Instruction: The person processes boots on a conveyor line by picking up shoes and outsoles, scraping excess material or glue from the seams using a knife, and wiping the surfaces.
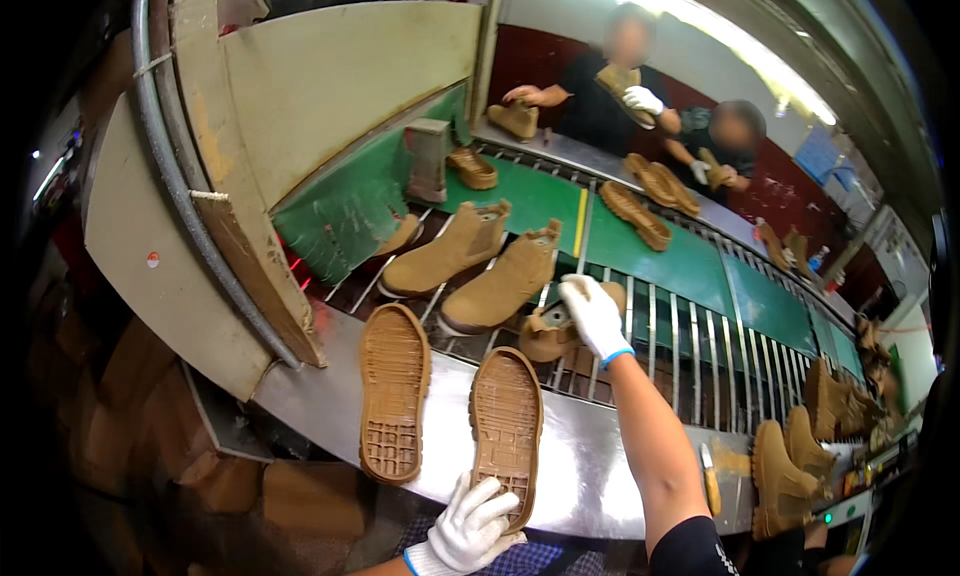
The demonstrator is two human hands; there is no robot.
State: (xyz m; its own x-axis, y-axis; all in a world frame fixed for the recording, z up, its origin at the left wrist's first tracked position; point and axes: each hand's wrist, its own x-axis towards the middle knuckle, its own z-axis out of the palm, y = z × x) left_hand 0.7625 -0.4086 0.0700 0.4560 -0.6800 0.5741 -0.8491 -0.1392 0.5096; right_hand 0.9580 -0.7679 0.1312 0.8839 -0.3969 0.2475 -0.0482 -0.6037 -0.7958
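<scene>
My left hand (472, 526), in a white knit glove, grips the heel end of a brown shoe sole (507, 411) at the metal ledge's front edge. A second brown sole (393, 396) lies to its left, its gridded inner side up. My right hand (593, 318), gloved too, is stretched out over the roller conveyor and closed on a tan boot (548, 338), partly hidden by the glove. Beside it, two tan ankle boots, one nearer (505, 281) and one farther left (447, 251), lie with toes toward me.
A metal ledge (590, 466) fronts the roller conveyor (690, 351) with its green belt (680, 261). A yellow-handled tool (710, 481) and tan boots (772, 476) stand to the right. Across the line, one person (608, 96) and another (728, 141) handle footwear. A panelled machine (350, 96) rises at left.
</scene>
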